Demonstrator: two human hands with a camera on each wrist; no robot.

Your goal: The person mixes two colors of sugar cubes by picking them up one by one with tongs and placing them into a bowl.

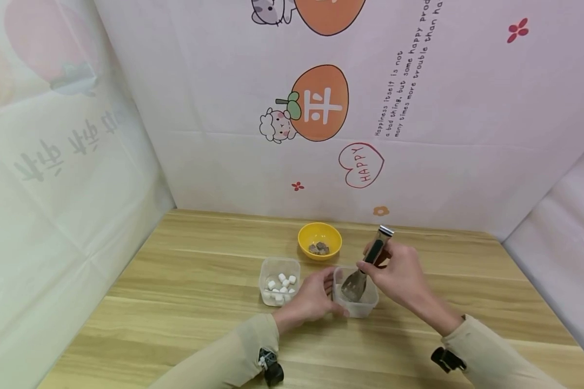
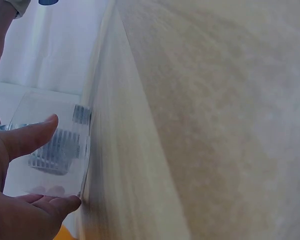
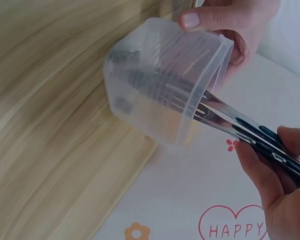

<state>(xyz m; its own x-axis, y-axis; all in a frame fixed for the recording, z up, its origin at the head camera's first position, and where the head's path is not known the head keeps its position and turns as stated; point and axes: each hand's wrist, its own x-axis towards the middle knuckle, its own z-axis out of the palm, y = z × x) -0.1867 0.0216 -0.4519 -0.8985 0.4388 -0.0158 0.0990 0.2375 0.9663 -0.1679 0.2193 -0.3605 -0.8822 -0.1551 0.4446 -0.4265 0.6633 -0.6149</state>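
Observation:
In the head view my right hand (image 1: 400, 274) grips a pair of metal tongs (image 1: 374, 252) with dark handle inlays. Its slotted heads dip into a clear plastic container (image 1: 363, 310). My left hand (image 1: 313, 296) holds that container from its left side, thumb at the near wall and fingers at the far wall. Through the cloudy wall in the right wrist view, a small dark patch (image 3: 123, 105) shows near the tong tips; I cannot tell what it is. The two tong arms lie close together between thumb and fingers.
Left of my left hand stands another clear container (image 1: 266, 270) with several white cubes (image 1: 283, 283). Behind both is a yellow bowl (image 1: 319, 229) holding several brown-grey lumps (image 1: 319, 248). A printed white cloth (image 1: 224, 162) hangs along the wooden table's (image 1: 175, 270) back edge.

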